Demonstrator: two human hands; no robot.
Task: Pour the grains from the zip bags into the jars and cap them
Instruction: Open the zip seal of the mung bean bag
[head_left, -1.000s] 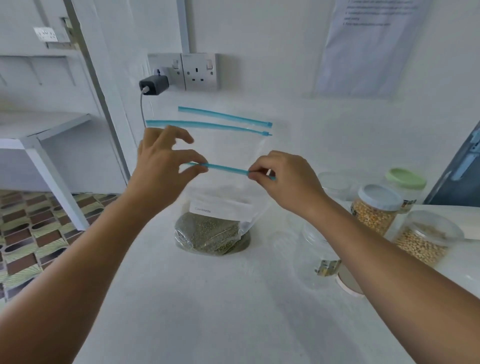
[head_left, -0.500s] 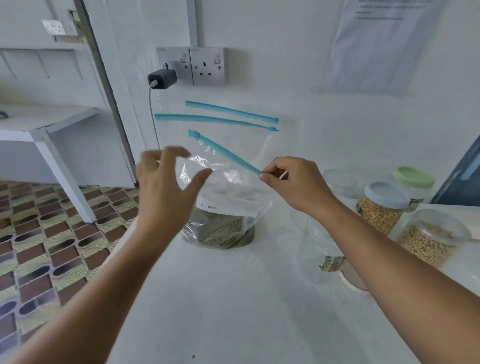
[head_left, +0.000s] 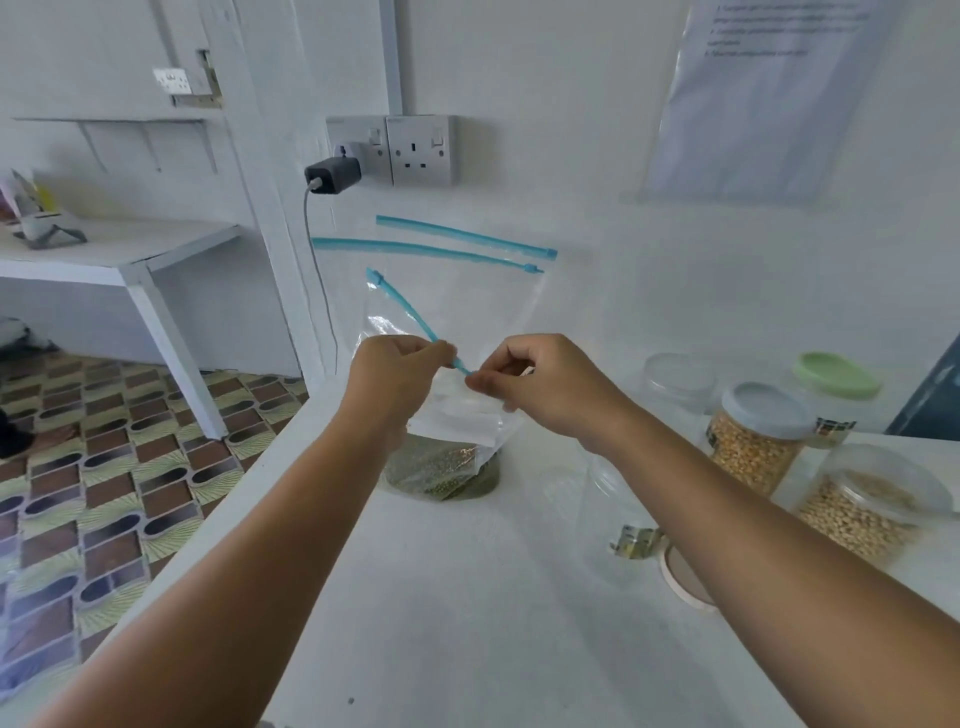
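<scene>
Now both hands meet over the middle of the white desk (head_left: 467, 623). The left hand (head_left: 395, 374) has its fingers curled and pinched on the blue zip strip (head_left: 410, 317) of a clear zip bag (head_left: 457, 332), and the right hand (head_left: 545, 384) pinches the same strip just beside it, at about three o'clock from the left. The strip slants up toward eleven o'clock from the pinch. The bag stands on the desk, with green grains (head_left: 441, 467) settled in its bottom and a white label above them. Behind it, toward twelve o'clock, two more blue-zipped bags (head_left: 467, 244) lean at the wall. An empty clear jar (head_left: 613, 514) sits under the right forearm, at four o'clock from the bag, with a round lid (head_left: 685, 577) lying beside it. Farther toward three o'clock stand capped jars: one with yellow grains (head_left: 753, 441), one with pale grains (head_left: 867, 509), and a green-lidded jar (head_left: 836, 384) behind them.
</scene>
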